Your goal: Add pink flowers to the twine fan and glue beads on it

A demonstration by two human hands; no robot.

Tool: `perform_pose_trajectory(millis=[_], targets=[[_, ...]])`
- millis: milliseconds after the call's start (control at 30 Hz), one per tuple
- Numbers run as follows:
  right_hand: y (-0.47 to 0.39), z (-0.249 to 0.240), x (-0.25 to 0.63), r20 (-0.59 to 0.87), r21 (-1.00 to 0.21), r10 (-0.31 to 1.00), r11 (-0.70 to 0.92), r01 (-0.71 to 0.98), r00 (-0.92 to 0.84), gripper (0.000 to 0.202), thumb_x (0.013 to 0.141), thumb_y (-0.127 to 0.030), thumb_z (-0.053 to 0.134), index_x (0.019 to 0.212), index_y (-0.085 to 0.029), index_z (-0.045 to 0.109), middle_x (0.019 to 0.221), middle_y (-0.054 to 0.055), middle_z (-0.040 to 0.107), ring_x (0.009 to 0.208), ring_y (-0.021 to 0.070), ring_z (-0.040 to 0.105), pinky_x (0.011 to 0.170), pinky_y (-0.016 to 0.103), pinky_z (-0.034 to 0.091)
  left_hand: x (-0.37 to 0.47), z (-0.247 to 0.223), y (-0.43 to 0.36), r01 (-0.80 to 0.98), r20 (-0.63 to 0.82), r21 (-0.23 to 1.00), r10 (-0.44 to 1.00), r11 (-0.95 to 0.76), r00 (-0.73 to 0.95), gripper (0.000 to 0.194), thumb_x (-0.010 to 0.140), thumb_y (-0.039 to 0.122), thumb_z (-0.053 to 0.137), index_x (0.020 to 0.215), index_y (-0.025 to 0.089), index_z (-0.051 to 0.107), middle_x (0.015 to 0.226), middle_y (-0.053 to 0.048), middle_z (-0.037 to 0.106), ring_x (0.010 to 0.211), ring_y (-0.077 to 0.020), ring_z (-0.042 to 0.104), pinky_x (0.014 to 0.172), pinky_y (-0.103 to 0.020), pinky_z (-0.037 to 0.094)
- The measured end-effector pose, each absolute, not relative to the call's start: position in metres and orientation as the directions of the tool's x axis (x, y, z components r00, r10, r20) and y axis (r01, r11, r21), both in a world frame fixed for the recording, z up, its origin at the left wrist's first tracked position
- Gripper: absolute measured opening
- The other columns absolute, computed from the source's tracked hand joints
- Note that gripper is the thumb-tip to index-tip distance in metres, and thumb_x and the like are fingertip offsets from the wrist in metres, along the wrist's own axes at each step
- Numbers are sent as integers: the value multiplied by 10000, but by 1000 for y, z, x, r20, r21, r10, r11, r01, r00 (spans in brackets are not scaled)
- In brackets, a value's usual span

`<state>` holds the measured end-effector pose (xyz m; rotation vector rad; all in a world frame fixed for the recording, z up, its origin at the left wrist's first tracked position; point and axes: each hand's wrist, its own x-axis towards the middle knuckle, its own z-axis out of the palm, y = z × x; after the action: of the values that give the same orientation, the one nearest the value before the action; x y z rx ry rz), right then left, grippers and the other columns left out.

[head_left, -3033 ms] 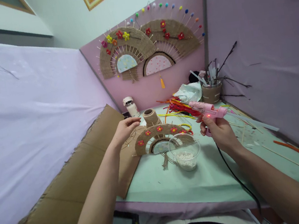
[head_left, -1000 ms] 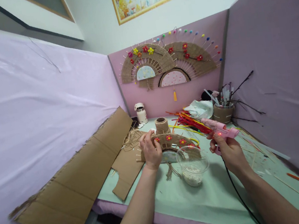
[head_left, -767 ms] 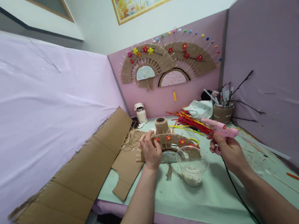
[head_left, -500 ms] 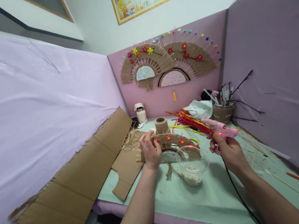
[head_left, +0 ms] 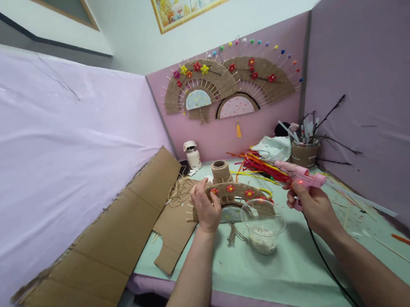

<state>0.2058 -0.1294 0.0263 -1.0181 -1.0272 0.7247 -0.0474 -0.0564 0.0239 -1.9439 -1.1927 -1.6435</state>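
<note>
My left hand (head_left: 206, 207) is at the left end of a small twine-wrapped fan (head_left: 239, 189), fingers bent over it and hiding that end. Red flowers with yellow centres dot the fan's band; a pale half-round piece (head_left: 231, 214) sits at its base, with a twine tassel (head_left: 233, 234) hanging below. My right hand (head_left: 316, 207) is closed around the handle of a pink glue gun (head_left: 298, 172), whose small light glows red. Its nozzle points left, apart from the fan. A clear plastic cup (head_left: 264, 241) with small pale bits stands before the fan's right half.
Behind the fan stands a twine spool (head_left: 221, 171). Red and yellow pipe cleaners (head_left: 263, 168) lie near the glue gun. Cardboard (head_left: 104, 247) leans at left, and a pot of twigs (head_left: 305, 153) stands back right. The black cord (head_left: 322, 259) runs toward the front edge.
The view has shifted very slightly. Both hands, the glue gun and the fan stay practically where they were.
</note>
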Motion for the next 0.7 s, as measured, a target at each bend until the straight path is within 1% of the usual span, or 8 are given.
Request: perform_pose_trajectory(millis=[167,367,700], targets=[[-129,27,205,325,-931,870,364,-39,370,374,837,-562,560,876,-191,592,556,-26,525,495,108,480,464,227,367,-47,24,-57,751,924,260,383,-607,-10,519,832,108,457,1343,165,382,1177,-125,607,1152,-246,459,983,-439,338],[-129,27,205,327,-930,869,366,-36,372,372,835,-559,564,881,-191,594,574,-23,530,508,110,484,474,231,379,-47,24,-57,748,918,269,396,-606,-10,523,838,112,453,1353,165,374,1150,-120,623,1156,-241,457,992,-439,330],[-130,27,206,322,-931,870,362,-41,373,375,830,-558,570,878,-187,598,564,-25,531,505,103,483,471,223,377,-47,23,-55,742,925,264,380,-616,-13,530,830,112,460,1350,172,378,1195,-125,602,1165,-241,450,986,-432,337]])
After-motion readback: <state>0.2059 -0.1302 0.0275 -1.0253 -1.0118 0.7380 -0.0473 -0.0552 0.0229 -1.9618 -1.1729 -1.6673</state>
